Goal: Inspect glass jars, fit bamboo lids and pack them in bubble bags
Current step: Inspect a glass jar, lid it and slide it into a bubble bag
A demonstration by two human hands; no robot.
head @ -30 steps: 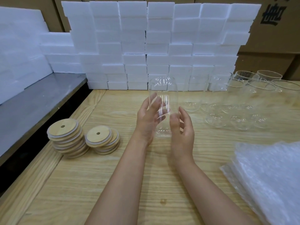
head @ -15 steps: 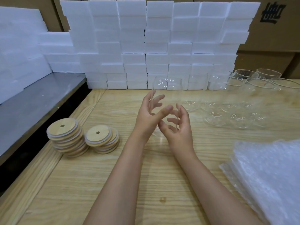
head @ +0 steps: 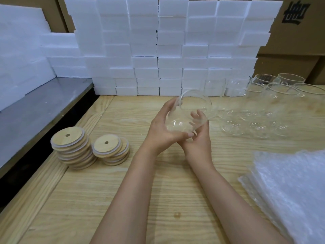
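Note:
A clear glass jar [head: 189, 113] is held above the wooden table [head: 109, 199], tilted with its mouth up and to the right. My left hand [head: 164, 127] grips its left side and base, thumb curled under it. My right hand [head: 199, 136] cradles the jar from below, its fingers seen through the glass. Two stacks of round bamboo lids with centre holes [head: 73, 150] [head: 110, 148] sit at the left. A pile of bubble bags [head: 290, 191] lies at the right. Several more glass jars [head: 263, 110] stand at the back right.
A wall of white foam blocks [head: 167, 50] lines the back of the table, with more foam [head: 19, 55] on a grey metal shelf [head: 40, 111] at the left. Cardboard boxes [head: 299, 32] stand behind.
The jar has tipped from upright to tilted and dropped lower. Both hands have shifted from loose touches on its sides to a firm hold around its lower part.

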